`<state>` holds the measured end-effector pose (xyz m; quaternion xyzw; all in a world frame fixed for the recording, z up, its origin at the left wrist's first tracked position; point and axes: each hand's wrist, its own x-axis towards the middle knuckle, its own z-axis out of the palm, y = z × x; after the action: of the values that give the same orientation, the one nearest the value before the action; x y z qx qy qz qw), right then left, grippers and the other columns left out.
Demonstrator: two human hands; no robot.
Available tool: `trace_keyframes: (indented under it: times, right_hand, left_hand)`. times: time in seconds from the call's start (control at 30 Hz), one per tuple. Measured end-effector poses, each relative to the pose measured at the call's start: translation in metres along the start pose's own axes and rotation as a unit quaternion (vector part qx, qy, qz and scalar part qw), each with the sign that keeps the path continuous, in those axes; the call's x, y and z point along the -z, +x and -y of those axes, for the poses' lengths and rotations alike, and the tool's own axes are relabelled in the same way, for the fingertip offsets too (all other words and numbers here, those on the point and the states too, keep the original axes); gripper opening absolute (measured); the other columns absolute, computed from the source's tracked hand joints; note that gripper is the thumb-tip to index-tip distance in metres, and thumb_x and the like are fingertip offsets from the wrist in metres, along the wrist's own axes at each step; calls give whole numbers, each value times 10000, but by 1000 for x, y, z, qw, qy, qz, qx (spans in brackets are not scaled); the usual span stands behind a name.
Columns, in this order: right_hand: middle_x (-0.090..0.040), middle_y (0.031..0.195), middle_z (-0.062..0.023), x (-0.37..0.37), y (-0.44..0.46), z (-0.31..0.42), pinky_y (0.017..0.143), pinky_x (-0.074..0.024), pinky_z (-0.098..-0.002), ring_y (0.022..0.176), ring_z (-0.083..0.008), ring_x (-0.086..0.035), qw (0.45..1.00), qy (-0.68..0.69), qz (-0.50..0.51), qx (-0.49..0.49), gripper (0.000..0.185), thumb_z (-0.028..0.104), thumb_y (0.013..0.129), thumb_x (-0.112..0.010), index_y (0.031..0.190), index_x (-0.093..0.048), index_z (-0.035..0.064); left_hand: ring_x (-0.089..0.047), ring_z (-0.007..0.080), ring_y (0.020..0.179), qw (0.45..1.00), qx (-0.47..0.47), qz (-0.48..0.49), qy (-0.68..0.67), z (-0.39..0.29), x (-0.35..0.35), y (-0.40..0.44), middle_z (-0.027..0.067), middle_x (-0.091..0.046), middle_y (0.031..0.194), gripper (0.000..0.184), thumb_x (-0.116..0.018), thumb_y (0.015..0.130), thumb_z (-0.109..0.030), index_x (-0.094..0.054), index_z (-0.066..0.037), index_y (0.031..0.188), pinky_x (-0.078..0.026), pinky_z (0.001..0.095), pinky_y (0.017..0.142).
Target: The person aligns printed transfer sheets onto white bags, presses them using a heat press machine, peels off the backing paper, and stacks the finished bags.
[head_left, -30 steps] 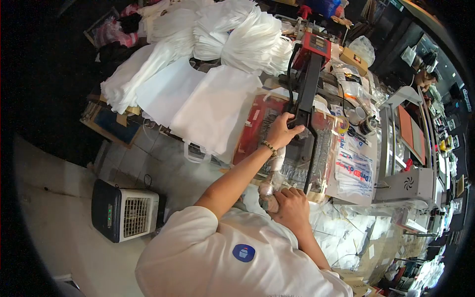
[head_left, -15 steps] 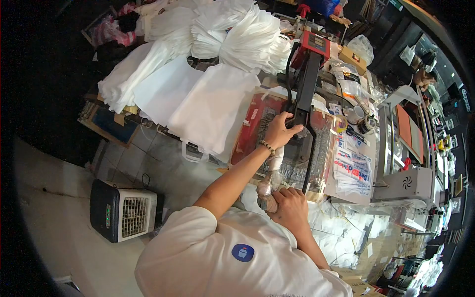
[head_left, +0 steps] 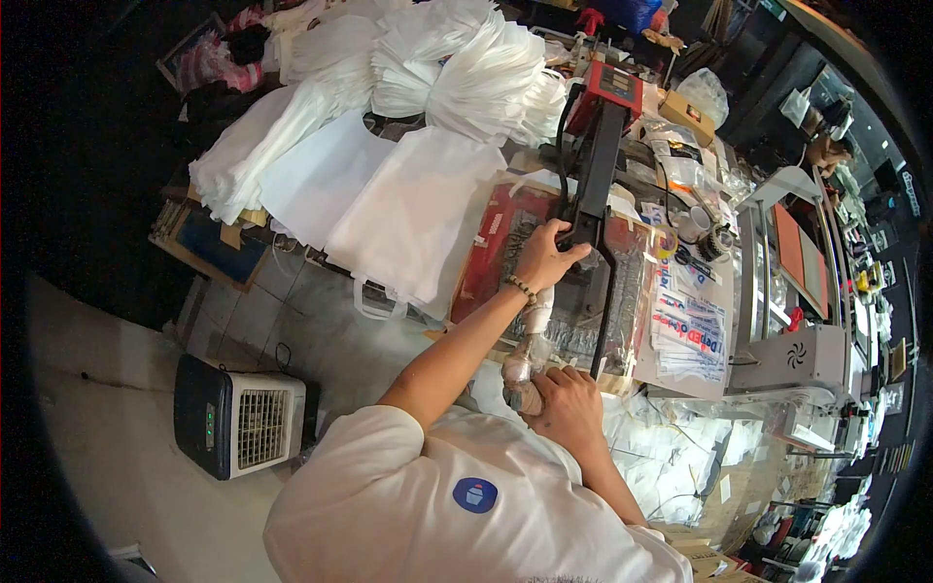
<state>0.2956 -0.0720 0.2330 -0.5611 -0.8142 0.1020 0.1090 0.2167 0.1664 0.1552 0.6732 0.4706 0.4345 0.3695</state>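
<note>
A heat press with a black arm and a red control box stands before me, pressed down over its bed. My left hand, with a beaded bracelet at the wrist, rests on the black frame beside the arm, thumb spread away from the fingers. A handle wrapped in tape and plastic sticks out toward me. My right hand is closed around its near end; some fingertips are hidden. Left of the press lies a white fabric bag, its handle loop hanging over the edge.
Piles of white bags fill the back left. Right of the press lie printed transfer sheets, a tape roll and a cup. A grey machine stands farther right. An air cooler sits on the floor at left.
The view has shifted very slightly. Both hands keep the same places on the press and its handle.
</note>
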Motion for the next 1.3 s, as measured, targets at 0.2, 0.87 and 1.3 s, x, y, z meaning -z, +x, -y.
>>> trace_keyframes:
  times: [0.2,0.87,1.3]
  right_hand:
    - [-642,846,-64,0,0,0,760,-518,-380,861,-253,-637,1000,2,-3,-3,323,286,649,-771,896,-675,101]
    - [-690,748,-137,75,-10,18,646,-546,-457,724,-350,-688,1000,-22,1,9,384,383,702,-799,910,-684,82]
    - [-731,971,-142,350,89,44,743,-566,-368,835,-238,-706,840,-239,-473,119,530,536,830,-713,1107,-707,85]
  left_hand:
    - [-606,363,1086,1000,-5,-7,-4,-1,1,0,218,-637,1146,637,-772,791,-472,-592,-4,1184,-483,430,936]
    - [-639,347,1100,963,80,114,229,-61,24,37,227,-659,1182,750,-790,724,-523,-591,6,1218,-496,417,938]
    - [-610,81,820,948,-150,-251,-123,-124,204,-165,34,-675,913,204,-702,920,-132,-630,25,1029,-507,246,773]
